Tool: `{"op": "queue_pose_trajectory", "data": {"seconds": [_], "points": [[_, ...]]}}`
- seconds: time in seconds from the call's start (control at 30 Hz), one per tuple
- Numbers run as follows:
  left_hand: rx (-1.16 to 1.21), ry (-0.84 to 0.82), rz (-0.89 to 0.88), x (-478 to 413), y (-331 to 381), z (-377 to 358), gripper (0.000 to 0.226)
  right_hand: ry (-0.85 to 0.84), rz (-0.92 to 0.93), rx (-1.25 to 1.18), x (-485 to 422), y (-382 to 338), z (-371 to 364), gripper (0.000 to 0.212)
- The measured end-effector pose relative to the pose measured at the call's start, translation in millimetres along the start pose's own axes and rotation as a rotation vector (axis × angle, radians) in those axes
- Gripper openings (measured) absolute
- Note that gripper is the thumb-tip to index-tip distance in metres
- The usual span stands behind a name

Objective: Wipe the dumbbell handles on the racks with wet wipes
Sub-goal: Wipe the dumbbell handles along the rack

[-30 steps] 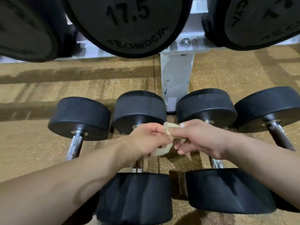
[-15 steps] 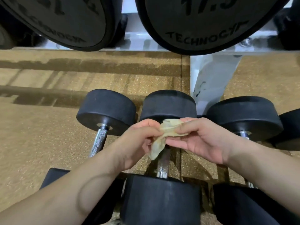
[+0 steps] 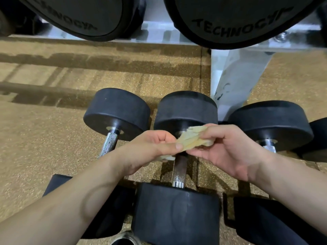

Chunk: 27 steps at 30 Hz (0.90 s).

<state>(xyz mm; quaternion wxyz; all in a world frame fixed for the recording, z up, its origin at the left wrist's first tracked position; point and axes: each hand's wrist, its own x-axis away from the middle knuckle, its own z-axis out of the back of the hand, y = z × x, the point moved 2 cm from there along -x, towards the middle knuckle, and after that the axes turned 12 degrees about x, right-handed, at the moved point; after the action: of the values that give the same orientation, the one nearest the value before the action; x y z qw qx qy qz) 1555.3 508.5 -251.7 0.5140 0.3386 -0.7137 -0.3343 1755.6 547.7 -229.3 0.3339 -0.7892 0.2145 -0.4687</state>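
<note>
A crumpled, yellowish wet wipe is stretched between both my hands above the middle dumbbell. My left hand pinches its lower left end; my right hand grips its upper right end. Beneath them runs the middle dumbbell's knurled metal handle, partly hidden by my fingers, between its black far head and near head. The left dumbbell's handle lies bare beside my left forearm. The right dumbbell shows only a stub of its handle.
The dumbbells lie on a speckled tan rubber floor. A white rack upright stands just behind the middle and right dumbbells. Large black Technogym dumbbell heads hang on the rack shelf overhead. A metal-rimmed object pokes in at the bottom edge.
The view has shifted left, so the dumbbells sit further right in frame. My hands have pulled the wipe out flatter between them, still above the middle handle.
</note>
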Motion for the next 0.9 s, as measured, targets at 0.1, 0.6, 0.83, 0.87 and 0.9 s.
{"op": "queue_pose_trajectory", "data": {"seconds": [0.1, 0.6, 0.83, 0.87, 0.9], "points": [[0.045, 0.016, 0.015, 1.2, -3.4, 2.3, 0.03, -0.02, 0.028, -0.098, 4.7, -5.4, -1.3, 0.032], [0.746, 0.142, 0.102, -12.4, -2.7, -20.3, 0.042, 0.22, 0.036, -0.195, 10.8, -10.3, 19.9, 0.032], [0.592, 0.222, 0.097, -14.5, -7.5, -21.5, 0.045, 0.257, 0.072, -0.114, 7.7, -15.9, 32.9, 0.036], [0.62, 0.215, 0.084, -14.4, -5.8, -20.6, 0.039, 0.268, 0.076, -0.091, 8.8, -16.9, 35.8, 0.035], [0.663, 0.184, 0.07, -13.4, -2.4, -20.9, 0.031, 0.276, 0.081, -0.068, 10.0, -17.8, 38.2, 0.034]]}}
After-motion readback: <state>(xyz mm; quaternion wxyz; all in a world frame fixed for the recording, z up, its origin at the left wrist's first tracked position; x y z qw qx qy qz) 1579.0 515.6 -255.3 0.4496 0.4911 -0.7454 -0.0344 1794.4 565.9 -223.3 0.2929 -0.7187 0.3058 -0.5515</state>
